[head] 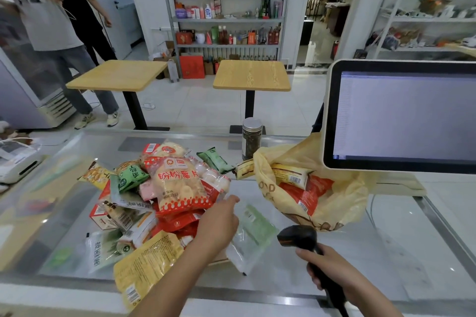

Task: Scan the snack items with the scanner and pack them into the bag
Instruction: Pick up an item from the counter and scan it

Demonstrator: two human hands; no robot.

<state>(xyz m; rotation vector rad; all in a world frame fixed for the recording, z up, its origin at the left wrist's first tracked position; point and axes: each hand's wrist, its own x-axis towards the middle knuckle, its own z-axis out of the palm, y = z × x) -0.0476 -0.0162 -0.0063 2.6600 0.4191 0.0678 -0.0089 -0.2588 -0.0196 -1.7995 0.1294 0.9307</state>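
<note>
Right hand (332, 270) grips a black handheld scanner (297, 235) aimed ten o'clock to read the pale-green plastic packet (253, 229) the left hand (219, 224) holds.

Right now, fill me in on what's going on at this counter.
A person is checking out snacks at a glass counter. The right hand grips a black handheld scanner. The left hand lies on a pale green, see-through snack packet beside a heap of mixed snack packets; whether it grips is unclear. A thin yellow plastic bag already holds a few packets; most remain unpacked.
</note>
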